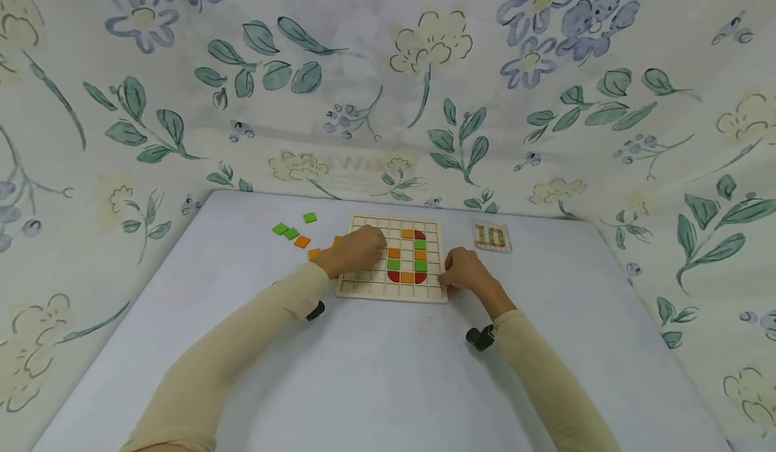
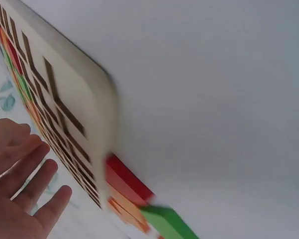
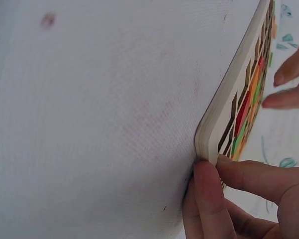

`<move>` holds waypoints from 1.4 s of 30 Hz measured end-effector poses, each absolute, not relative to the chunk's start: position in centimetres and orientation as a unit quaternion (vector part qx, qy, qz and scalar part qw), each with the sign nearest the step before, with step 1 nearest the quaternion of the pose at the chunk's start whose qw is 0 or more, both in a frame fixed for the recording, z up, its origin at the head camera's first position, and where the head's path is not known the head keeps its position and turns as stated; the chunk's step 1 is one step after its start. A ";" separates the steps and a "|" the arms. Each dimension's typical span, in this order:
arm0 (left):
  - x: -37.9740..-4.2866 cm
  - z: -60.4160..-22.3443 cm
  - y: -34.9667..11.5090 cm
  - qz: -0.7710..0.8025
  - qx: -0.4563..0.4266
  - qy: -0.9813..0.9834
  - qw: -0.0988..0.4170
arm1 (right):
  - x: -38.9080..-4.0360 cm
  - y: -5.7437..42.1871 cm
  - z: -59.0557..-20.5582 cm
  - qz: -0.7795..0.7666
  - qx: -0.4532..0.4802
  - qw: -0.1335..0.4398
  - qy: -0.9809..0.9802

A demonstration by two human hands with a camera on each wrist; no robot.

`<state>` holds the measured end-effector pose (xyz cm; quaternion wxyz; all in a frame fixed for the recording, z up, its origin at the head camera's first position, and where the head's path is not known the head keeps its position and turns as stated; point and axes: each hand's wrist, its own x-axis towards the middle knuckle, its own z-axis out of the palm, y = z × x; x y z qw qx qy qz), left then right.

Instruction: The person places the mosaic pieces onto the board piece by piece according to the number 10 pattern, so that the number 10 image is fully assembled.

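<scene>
The right hand (image 1: 468, 273) pinches the board (image 1: 366, 289), on the white table (image 1: 388, 378), near its close right corner; a tug could jolt the laid tiles (image 1: 420, 255) out of place. Over the board the left hand (image 1: 359, 250) spreads its fingers, no tile that I can see between them; a low sweep could scatter the loose tiles (image 1: 292, 234). Farther off lies a patterned card (image 1: 492, 237).
</scene>
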<state>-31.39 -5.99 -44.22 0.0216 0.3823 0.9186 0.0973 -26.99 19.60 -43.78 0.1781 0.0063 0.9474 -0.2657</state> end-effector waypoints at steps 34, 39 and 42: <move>-34.8 -44.4 -23.4 0.218 0.100 0.969 0.061 | -27.3 19.9 -44.3 -0.273 0.003 0.175 0.946; -35.2 -44.7 -23.1 0.230 0.079 0.968 0.060 | -27.3 19.9 -44.2 -0.271 0.004 0.175 0.947; -35.2 -45.1 -23.1 0.237 0.076 0.967 0.051 | -27.2 19.8 -44.1 -0.270 0.004 0.179 0.946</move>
